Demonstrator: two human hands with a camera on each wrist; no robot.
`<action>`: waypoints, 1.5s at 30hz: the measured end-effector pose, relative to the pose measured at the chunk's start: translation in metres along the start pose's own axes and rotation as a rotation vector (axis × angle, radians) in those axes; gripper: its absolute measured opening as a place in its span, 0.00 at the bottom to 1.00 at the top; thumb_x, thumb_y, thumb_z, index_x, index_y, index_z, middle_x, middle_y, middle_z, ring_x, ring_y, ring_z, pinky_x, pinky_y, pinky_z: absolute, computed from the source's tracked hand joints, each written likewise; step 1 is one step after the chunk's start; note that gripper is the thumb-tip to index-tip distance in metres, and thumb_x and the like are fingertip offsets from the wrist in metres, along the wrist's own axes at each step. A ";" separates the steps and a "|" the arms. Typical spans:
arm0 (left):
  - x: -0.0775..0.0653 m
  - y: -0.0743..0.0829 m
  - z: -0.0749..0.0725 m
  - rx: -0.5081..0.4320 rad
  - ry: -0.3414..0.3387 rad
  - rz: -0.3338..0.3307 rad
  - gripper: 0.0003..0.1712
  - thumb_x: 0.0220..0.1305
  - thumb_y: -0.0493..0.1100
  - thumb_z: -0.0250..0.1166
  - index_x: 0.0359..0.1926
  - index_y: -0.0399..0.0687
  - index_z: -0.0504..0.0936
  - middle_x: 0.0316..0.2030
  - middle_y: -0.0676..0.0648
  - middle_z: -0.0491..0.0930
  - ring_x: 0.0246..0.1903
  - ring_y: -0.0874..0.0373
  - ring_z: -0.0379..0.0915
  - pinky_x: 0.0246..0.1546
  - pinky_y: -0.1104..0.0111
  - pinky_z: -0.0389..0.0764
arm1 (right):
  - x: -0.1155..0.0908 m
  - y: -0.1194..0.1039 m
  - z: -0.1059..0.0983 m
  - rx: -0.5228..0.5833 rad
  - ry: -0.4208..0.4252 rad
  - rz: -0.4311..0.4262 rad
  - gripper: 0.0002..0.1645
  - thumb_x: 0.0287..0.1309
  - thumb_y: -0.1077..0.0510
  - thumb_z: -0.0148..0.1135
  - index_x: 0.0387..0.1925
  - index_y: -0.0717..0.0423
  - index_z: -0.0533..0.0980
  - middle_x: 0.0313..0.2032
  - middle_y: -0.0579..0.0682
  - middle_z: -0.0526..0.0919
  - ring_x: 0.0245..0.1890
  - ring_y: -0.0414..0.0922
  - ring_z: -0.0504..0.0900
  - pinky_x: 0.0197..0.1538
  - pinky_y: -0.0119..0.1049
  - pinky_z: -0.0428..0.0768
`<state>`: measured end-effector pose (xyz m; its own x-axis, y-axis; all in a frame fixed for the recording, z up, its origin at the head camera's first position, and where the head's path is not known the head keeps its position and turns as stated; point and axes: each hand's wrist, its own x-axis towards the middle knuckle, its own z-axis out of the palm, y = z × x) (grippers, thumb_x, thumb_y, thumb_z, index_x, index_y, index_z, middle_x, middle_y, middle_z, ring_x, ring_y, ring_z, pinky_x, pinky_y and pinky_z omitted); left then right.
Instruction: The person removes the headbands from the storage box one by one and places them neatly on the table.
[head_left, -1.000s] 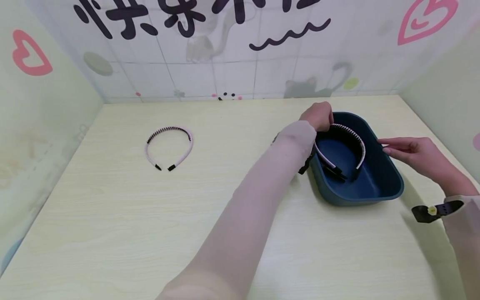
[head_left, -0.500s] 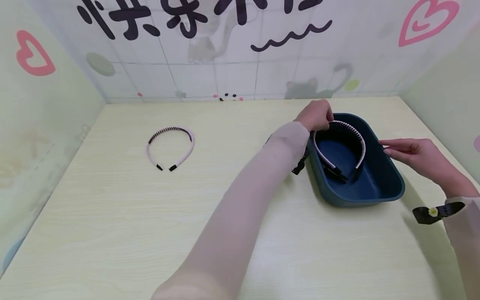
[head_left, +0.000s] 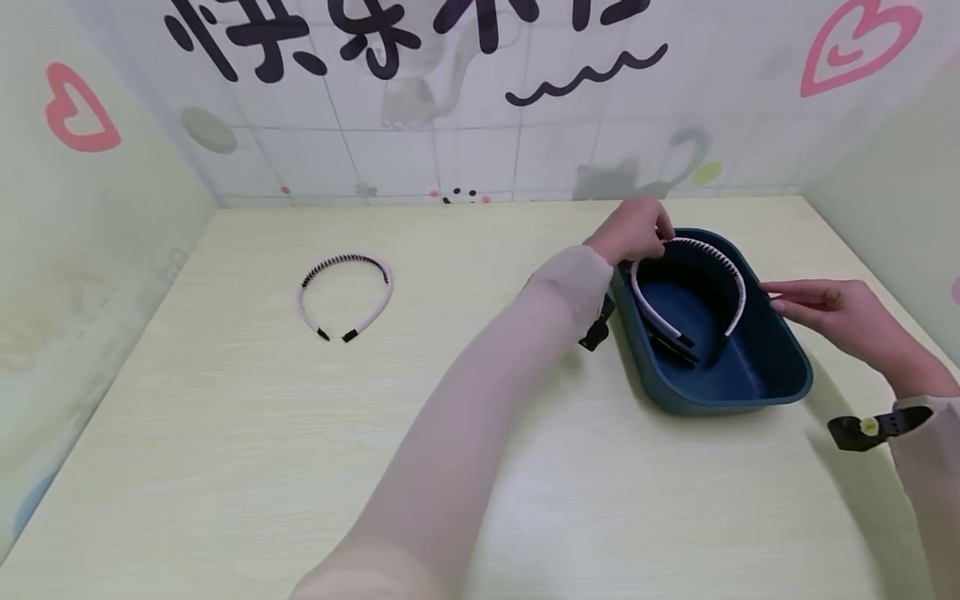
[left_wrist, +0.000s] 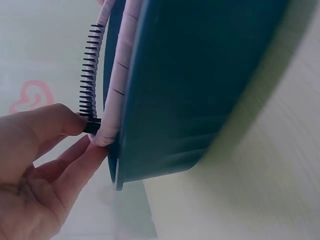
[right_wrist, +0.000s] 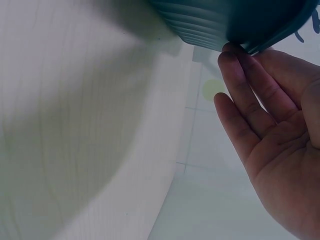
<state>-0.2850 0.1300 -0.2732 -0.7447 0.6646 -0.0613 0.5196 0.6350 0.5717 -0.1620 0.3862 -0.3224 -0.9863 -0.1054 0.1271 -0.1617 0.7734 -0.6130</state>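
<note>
Inside a dark blue plastic bin (head_left: 780,379), a pale pink headband (head_left: 737,283) with black comb teeth along its inner side stands tilted. My left hand (head_left: 632,231) pinches the top of its arc at the bin's far left rim. The left wrist view shows thumb and fingertips around the headband (left_wrist: 89,75) close to the bin wall (left_wrist: 190,90). Below its ends, dark slender tips (head_left: 675,352) lie on the bin floor. My right hand (head_left: 843,321) pinches the bin's right rim, thumb against extended fingers, as the right hand (right_wrist: 280,120) shows in the right wrist view.
Another pink headband (head_left: 388,292) with black teeth and black tips lies flat on the pale wooden table (head_left: 247,467), left of centre. Printed panels (head_left: 487,150) with hearts and lettering enclose the back and sides. My left forearm (head_left: 465,400) crosses the table's middle.
The left hand has shifted slightly up, and the pinched headband has moved a little up and right, parting from the dark tips below. My right hand keeps its place on the rim.
</note>
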 end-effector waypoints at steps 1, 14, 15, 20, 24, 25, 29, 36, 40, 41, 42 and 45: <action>0.000 0.001 -0.001 -0.006 -0.002 -0.002 0.19 0.60 0.33 0.57 0.52 0.49 0.80 0.52 0.53 0.75 0.45 0.64 0.70 0.35 0.78 0.69 | 0.000 0.000 0.000 -0.001 0.001 -0.001 0.21 0.59 0.59 0.59 0.50 0.69 0.75 0.32 0.20 0.75 0.34 0.16 0.72 0.35 0.12 0.67; -0.006 0.003 -0.014 0.028 -0.021 0.034 0.19 0.60 0.34 0.57 0.52 0.48 0.79 0.53 0.52 0.73 0.41 0.62 0.66 0.32 0.76 0.68 | 0.001 0.001 -0.001 -0.014 -0.006 0.001 0.22 0.59 0.58 0.59 0.50 0.70 0.74 0.32 0.19 0.73 0.33 0.16 0.71 0.35 0.12 0.67; -0.006 0.003 -0.015 0.035 -0.020 0.042 0.19 0.60 0.34 0.57 0.52 0.48 0.80 0.53 0.52 0.74 0.42 0.62 0.66 0.32 0.76 0.68 | 0.001 0.001 -0.001 -0.012 -0.006 0.000 0.22 0.59 0.58 0.59 0.50 0.70 0.74 0.32 0.19 0.74 0.33 0.16 0.72 0.35 0.12 0.67; -0.009 -0.001 -0.019 0.056 -0.019 0.079 0.19 0.59 0.32 0.56 0.51 0.47 0.80 0.52 0.51 0.75 0.42 0.62 0.70 0.32 0.76 0.67 | 0.001 0.001 -0.001 -0.005 -0.003 0.003 0.22 0.59 0.58 0.59 0.50 0.70 0.74 0.32 0.20 0.74 0.33 0.17 0.72 0.35 0.12 0.67; -0.012 -0.004 -0.023 0.052 -0.020 0.073 0.20 0.58 0.32 0.55 0.51 0.46 0.80 0.51 0.50 0.75 0.41 0.61 0.73 0.31 0.76 0.69 | 0.000 0.001 -0.001 -0.011 -0.004 0.012 0.22 0.59 0.58 0.59 0.51 0.70 0.74 0.32 0.20 0.74 0.33 0.16 0.72 0.35 0.12 0.67; -0.013 -0.005 -0.024 0.052 -0.017 0.067 0.20 0.58 0.32 0.56 0.51 0.46 0.80 0.51 0.50 0.75 0.41 0.61 0.73 0.30 0.76 0.70 | 0.000 0.001 -0.001 -0.013 -0.005 0.015 0.22 0.60 0.57 0.59 0.51 0.70 0.74 0.32 0.20 0.74 0.33 0.16 0.72 0.34 0.12 0.67; -0.016 -0.009 -0.030 0.051 -0.003 0.040 0.20 0.57 0.31 0.56 0.51 0.45 0.80 0.50 0.49 0.76 0.39 0.61 0.74 0.29 0.75 0.71 | -0.001 0.001 -0.001 -0.016 -0.006 0.019 0.22 0.60 0.57 0.58 0.51 0.70 0.74 0.32 0.19 0.73 0.33 0.16 0.72 0.34 0.12 0.67; -0.023 -0.018 -0.038 0.042 0.025 0.028 0.20 0.55 0.29 0.55 0.49 0.44 0.81 0.48 0.49 0.78 0.39 0.61 0.75 0.28 0.75 0.72 | -0.001 0.001 0.001 -0.011 -0.005 0.012 0.22 0.59 0.57 0.59 0.51 0.69 0.74 0.32 0.20 0.74 0.34 0.16 0.72 0.35 0.12 0.67; -0.026 -0.026 -0.041 0.036 0.035 0.029 0.20 0.54 0.29 0.56 0.48 0.43 0.82 0.47 0.49 0.79 0.40 0.61 0.76 0.30 0.75 0.72 | -0.001 0.002 0.000 -0.023 -0.008 0.014 0.22 0.60 0.57 0.58 0.51 0.69 0.74 0.32 0.20 0.73 0.33 0.16 0.71 0.35 0.11 0.66; -0.026 -0.028 -0.042 0.040 0.039 0.030 0.20 0.54 0.29 0.56 0.48 0.43 0.82 0.47 0.49 0.79 0.40 0.61 0.76 0.30 0.75 0.73 | -0.001 0.002 0.000 -0.027 -0.008 0.012 0.22 0.60 0.57 0.58 0.51 0.69 0.74 0.32 0.19 0.73 0.33 0.15 0.71 0.35 0.11 0.66; -0.027 -0.029 -0.043 0.045 0.042 0.032 0.20 0.54 0.29 0.56 0.48 0.43 0.82 0.47 0.48 0.79 0.40 0.61 0.76 0.31 0.75 0.73 | -0.001 0.002 0.000 -0.030 -0.007 0.009 0.22 0.60 0.57 0.58 0.51 0.69 0.74 0.32 0.19 0.73 0.33 0.15 0.71 0.35 0.11 0.66; -0.029 -0.034 -0.046 0.045 0.048 0.023 0.20 0.54 0.29 0.56 0.48 0.43 0.82 0.47 0.48 0.79 0.41 0.61 0.76 0.32 0.75 0.73 | -0.001 0.001 0.000 -0.030 -0.005 0.004 0.22 0.60 0.57 0.58 0.51 0.69 0.74 0.33 0.19 0.73 0.33 0.15 0.70 0.35 0.11 0.66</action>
<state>-0.2999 0.0707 -0.2532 -0.7511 0.6602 -0.0083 0.5542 0.6373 0.5354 -0.1610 0.3872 -0.3238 -0.9871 -0.1048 0.1208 -0.1562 0.7924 -0.5896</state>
